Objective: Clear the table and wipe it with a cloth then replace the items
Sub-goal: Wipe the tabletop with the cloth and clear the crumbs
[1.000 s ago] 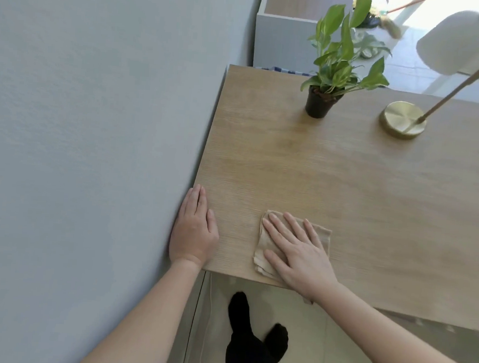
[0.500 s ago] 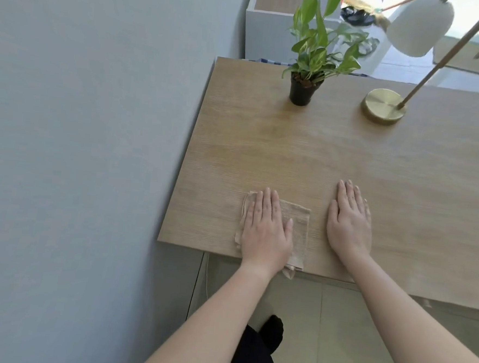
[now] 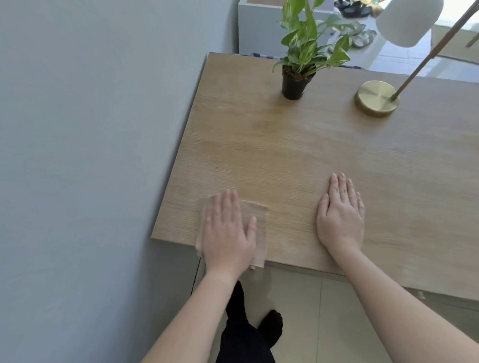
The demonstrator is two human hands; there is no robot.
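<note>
The left hand (image 3: 227, 231) is laid flat, palm down, on the cloth (image 3: 260, 216); nothing is gripped, the fingers are stretched out and the cloth is just pinned under the palm. The cloth is a small beige folded square at the table's near-left corner, w/ its near edge hanging slightly over the table's front edge. Its right strip and far corners are seen around the hand; the rest is covered. The right hand (image 3: 340, 216) is also spread flat and empty, pressed on bare wood well to the right of the cloth, prob. as a brace.

Step in hand, as judged: the wiping pass, at the near-left part of the table (image 3: 305, 152). Clearing looks incomplete: a potted plant (image 3: 296, 83) and a lamp (image 3: 377, 99) w/ brass base are still stood at the far side, well apart from both hands.

Next move, as judged: steady downward pressure is needed so the cloth is dragged along, not left behind. Care is needed near the front edge, or the overhanging cloth may be pushed off. The far strip can't be wiped properly until plant & lamp are lifted away.
</note>
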